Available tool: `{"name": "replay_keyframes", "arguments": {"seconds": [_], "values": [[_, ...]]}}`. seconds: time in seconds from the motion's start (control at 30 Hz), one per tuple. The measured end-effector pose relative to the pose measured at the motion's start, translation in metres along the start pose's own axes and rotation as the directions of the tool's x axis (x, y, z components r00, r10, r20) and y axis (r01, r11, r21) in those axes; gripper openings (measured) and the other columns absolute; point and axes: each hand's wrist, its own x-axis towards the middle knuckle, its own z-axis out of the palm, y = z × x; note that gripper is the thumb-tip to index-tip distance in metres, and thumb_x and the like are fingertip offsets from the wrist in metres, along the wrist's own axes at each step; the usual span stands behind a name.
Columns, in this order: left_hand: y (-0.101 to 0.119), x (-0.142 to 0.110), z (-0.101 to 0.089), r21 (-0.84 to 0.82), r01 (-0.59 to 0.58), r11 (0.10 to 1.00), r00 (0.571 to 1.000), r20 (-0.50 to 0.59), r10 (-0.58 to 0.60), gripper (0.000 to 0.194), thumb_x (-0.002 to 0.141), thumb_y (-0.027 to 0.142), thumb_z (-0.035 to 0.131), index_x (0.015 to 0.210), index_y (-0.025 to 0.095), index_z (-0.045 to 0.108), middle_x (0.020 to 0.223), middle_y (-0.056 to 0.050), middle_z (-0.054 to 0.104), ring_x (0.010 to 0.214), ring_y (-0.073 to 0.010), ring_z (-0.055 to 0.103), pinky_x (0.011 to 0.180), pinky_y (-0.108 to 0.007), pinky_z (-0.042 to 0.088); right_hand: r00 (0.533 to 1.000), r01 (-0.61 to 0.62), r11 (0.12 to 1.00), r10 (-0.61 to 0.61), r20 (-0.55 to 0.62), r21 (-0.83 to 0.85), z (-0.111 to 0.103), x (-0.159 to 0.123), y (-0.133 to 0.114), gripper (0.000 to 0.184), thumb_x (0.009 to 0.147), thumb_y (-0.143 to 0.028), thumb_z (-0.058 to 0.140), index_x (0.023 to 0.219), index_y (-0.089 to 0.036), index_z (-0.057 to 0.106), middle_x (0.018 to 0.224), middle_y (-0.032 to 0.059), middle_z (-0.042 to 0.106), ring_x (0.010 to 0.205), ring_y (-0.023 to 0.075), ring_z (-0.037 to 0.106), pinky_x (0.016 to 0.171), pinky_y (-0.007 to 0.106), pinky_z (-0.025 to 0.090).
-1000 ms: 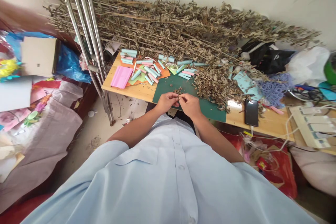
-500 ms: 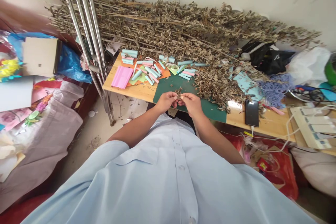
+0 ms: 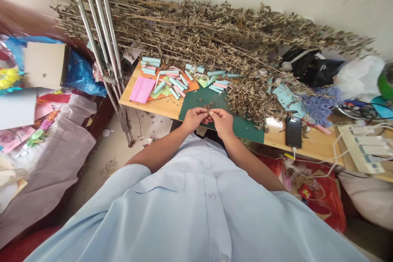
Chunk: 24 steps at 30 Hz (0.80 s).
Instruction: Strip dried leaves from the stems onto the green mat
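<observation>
A dried leaf sprig (image 3: 209,107) is pinched between the fingertips of the left hand (image 3: 193,119) and the right hand (image 3: 222,123) (both held low over the green mat (image 3: 199,100)); a light grip is advised, as brittle leaves crumble easily.

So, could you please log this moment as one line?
left hand: holding dried leaf bits | right hand: holding dried leaf bits | below: green cutting mat

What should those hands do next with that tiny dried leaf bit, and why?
I think they should probably lower the dried leaf bit onto the green cutting mat. The left hand and right hand pinch it right above the mat, so that spot is closest.
</observation>
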Motion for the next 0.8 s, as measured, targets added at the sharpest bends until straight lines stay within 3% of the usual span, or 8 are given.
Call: {"name": "replay_keyframes", "arguments": {"seconds": [0.27, 0.57, 0.8], "values": [[0.002, -0.002, 0.0, -0.012, -0.006, 1.0, 1.0, 0.009, 0.007, 0.035, 0.074, 0.035, 0.083, 0.092, 0.008, 0.068, 0.071, -0.005, 0.07, 0.059, -0.0126, 0.066, 0.06, -0.026, 0.056, 0.999, 0.034, 0.999, -0.034, -0.023, -0.039, 0.001, 0.0, -0.001, 0.023, 0.076, -0.041, 0.071, 0.086, -0.021, 0.073, 0.074, 0.003, 0.073, 0.065, 0.0193, 0.069, 0.063, 0.034, 0.061], [0.005, -0.002, 0.002, -0.02, 0.043, 0.999, 0.999, -0.016, -0.043, 0.029, 0.077, 0.03, 0.08, 0.091, 0.009, 0.066, 0.067, -0.003, 0.069, 0.056, -0.0123, 0.066, 0.059, -0.026, 0.057, 0.992, 0.12, 0.979, -0.114, 0.045, -0.166, -0.005, -0.001, -0.004, 0.02, 0.08, -0.039, 0.067, 0.087, -0.021, 0.074, 0.079, 0.0032, 0.075, 0.071, 0.0202, 0.07, 0.07, 0.035, 0.06], [-0.002, 0.002, -0.003, -0.04, 0.024, 0.999, 1.0, 0.015, -0.024, 0.033, 0.076, 0.034, 0.082, 0.091, 0.009, 0.068, 0.069, -0.004, 0.07, 0.059, -0.0138, 0.068, 0.062, -0.028, 0.059, 0.947, 0.318, 0.851, -0.311, 0.086, -0.418, -0.007, -0.009, -0.009, 0.02, 0.088, -0.035, 0.059, 0.092, -0.023, 0.075, 0.088, 0.0047, 0.076, 0.08, 0.0211, 0.07, 0.081, 0.036, 0.055]]}}
